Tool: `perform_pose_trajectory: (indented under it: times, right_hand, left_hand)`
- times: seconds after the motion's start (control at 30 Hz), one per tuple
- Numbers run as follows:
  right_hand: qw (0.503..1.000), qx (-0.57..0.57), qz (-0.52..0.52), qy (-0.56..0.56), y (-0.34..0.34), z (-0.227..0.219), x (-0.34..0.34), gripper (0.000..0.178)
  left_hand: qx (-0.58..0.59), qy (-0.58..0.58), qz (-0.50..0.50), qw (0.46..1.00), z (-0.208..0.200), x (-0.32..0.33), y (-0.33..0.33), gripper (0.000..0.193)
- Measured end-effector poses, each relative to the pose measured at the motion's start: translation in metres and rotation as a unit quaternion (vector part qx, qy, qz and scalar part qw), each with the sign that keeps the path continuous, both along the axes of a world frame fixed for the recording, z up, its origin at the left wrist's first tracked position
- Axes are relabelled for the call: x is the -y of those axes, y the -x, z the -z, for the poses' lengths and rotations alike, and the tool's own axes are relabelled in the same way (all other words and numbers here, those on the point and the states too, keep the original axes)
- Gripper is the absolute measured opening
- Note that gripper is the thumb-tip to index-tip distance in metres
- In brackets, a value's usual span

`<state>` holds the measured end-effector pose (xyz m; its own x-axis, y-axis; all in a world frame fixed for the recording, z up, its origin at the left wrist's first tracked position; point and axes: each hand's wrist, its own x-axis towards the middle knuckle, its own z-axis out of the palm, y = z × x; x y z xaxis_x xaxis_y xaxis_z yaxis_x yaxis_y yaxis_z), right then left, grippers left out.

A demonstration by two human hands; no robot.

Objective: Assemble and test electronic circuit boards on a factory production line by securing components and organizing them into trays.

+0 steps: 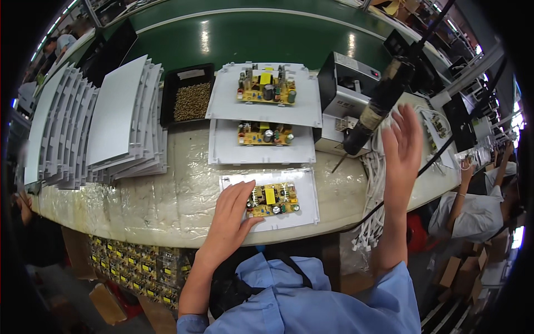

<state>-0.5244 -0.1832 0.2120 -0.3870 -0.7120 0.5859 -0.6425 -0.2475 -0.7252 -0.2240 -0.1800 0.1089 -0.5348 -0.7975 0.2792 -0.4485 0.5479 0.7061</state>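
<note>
A yellowish circuit board (281, 210) with a yellow transformer and several capacitors lies on a white plastic panel (308, 217) at the table's near edge. My left hand (229, 214) grips the board by its left end, thumb at the near edge and fingers at the far one. To the right, my right hand (401, 147) is raised with its fingers stretched out and nothing visibly in them. It is beside a hanging black electric screwdriver (374, 114), whose bit points down to the left. Whether the fingers touch the tool I cannot tell.
Two more panels bearing boards (267, 86) are stacked beyond. White panels (119, 117) lean in rows at left, next to a black tray of screws (192, 103). A boxy machine (345, 103) and white cables (374, 189) are at right. Boards (133, 267) fill a box below; co-workers sit at right.
</note>
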Motion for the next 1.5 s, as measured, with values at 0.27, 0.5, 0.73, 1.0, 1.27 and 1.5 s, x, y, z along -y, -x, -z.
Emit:
perform_pose_trajectory:
  times: [0.27, 0.5, 0.73, 1.0, 1.27, 1.5]
  right_hand:
    - [0.949, 0.284, -0.119, -0.066, 0.012, -0.005, 0.049, 0.039]
    - [0.937, 0.264, -0.084, 0.212, -0.006, -0.048, 0.032, 0.019]
    - [0.962, 0.186, -0.049, 0.193, -0.009, -0.041, 0.041, 0.011]
    - [0.919, 0.329, -0.19, 0.107, -0.052, -0.033, -0.008, 0.03]
    - [0.919, 0.332, -0.211, 0.035, -0.074, -0.008, -0.021, 0.037]
    - [0.937, 0.256, -0.235, -0.023, -0.077, -0.004, -0.02, 0.036]
  left_hand:
    - [-0.02, -0.005, 0.021, 1.0, 0.003, 0.001, 0.013, 0.077]
    - [-0.018, 0.0, 0.012, 1.0, 0.002, 0.0, 0.014, 0.076]
    - [-0.021, 0.01, 0.006, 1.0, 0.003, 0.006, 0.022, 0.074]
    - [-0.033, 0.001, 0.014, 0.999, 0.005, 0.009, 0.02, 0.078]
    - [-0.041, -0.002, 0.011, 0.999, 0.006, 0.008, 0.021, 0.079]
    - [-0.035, -0.002, 0.011, 0.999, 0.007, 0.009, 0.022, 0.079]
